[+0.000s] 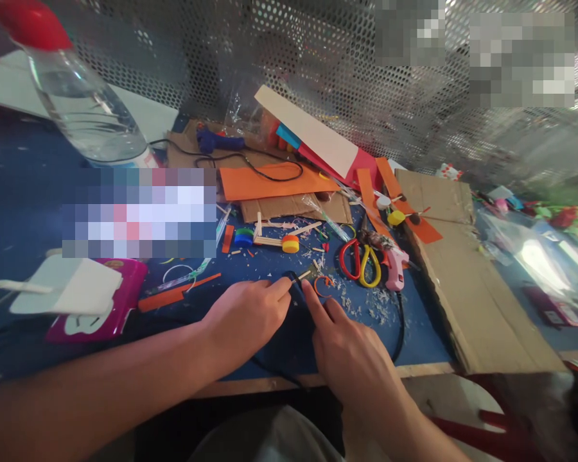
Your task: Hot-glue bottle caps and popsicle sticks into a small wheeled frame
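Note:
My left hand (255,314) is closed, its fingertips pinching a short thin wooden stick (300,278) just above the blue tabletop. My right hand (344,343) sits close beside it, index finger stretched toward the stick and the other fingers curled under. A narrow black piece (295,280) lies between the two hands at the fingertips; its kind cannot be made out. What the right palm holds, if anything, is hidden. An orange paper ring (324,286) lies just beyond the right hand. Farther off is a small stick frame (268,241) with colourful round wheels (290,243).
Scissors (359,263) and a pink glue gun (395,269) lie to the right, beside a cardboard sheet (443,256). Orange paper (264,182) and a blue glue gun (219,140) are behind. At left stand a bottle (87,102) and a white charger (72,285) on a magenta box (132,289).

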`<state>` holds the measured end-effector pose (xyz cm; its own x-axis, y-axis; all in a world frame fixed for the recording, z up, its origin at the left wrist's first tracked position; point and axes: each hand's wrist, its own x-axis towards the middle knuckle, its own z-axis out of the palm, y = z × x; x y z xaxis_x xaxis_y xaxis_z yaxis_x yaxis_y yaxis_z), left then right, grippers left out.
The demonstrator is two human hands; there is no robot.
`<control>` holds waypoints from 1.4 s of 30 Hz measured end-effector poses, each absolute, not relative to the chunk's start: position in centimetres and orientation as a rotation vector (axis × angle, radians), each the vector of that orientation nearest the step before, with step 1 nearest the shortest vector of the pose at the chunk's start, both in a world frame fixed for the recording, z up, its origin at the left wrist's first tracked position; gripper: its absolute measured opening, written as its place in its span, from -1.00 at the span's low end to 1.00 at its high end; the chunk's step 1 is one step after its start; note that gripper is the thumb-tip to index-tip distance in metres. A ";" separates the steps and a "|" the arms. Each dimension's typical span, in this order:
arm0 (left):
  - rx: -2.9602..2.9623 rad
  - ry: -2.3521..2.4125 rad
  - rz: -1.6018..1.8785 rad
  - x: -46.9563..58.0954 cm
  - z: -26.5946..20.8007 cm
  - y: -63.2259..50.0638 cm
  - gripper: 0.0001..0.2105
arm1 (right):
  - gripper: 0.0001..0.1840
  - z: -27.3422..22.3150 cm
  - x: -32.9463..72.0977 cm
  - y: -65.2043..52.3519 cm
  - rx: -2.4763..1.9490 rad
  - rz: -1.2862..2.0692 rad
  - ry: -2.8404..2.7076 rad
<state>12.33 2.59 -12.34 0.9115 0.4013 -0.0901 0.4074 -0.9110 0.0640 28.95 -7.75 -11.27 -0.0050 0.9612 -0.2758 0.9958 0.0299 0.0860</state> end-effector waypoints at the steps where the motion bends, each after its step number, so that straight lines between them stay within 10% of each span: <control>1: 2.998 0.640 -0.122 12.3 -12.3 2.6 -0.75 | -0.21 -11.3 28.9 -7.8 2.022 -0.193 2.046; 42: 3.022 0.673 -0.018 12.4 -12.9 2.3 -0.77 | -0.19 -10.6 28.8 -7.4 1.957 -0.173 1.976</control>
<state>12.40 2.34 -12.89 0.9054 0.4240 -0.0214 0.4245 -0.9044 0.0418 28.75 -7.36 -10.64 0.0182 0.9434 -0.3311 0.9867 0.0367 0.1586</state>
